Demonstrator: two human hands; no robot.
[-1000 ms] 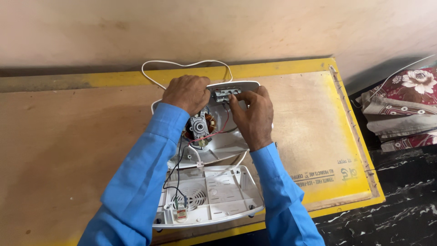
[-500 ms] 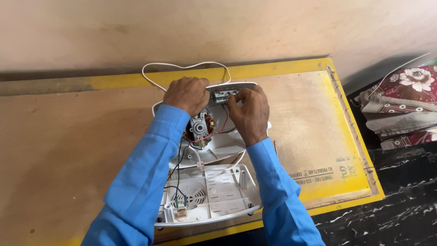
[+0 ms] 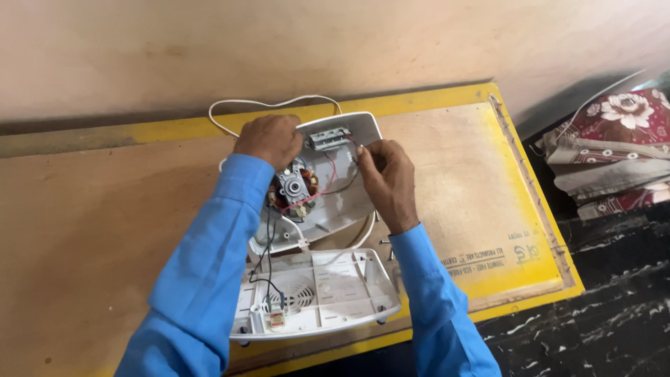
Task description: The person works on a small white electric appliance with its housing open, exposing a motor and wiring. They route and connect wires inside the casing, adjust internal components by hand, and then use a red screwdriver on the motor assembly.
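Observation:
An opened white appliance lies on a yellow-edged wooden board (image 3: 453, 181). Its upper shell (image 3: 349, 202) holds a small motor with copper windings (image 3: 293, 187) and a grey switch block (image 3: 329, 137). My left hand (image 3: 269, 139) rests on the shell's far left rim, fingers curled over it beside the motor. My right hand (image 3: 385, 178) pinches a thin red wire (image 3: 328, 167) near the switch block, thumb and forefinger closed. The lower shell (image 3: 317, 293), with a round vent grille, lies open nearer to me, joined by black wires.
A white power cord (image 3: 269, 105) loops behind the appliance towards the wall. Small screws (image 3: 383, 242) lie on the board by my right wrist. Folded floral cloths (image 3: 614, 153) are stacked at the right, off the board. A dark marbled floor shows at lower right.
My right hand has lifted off the upper shell and drawn slightly right, now pinching the wire. The view has shifted a little; my left hand keeps its place.

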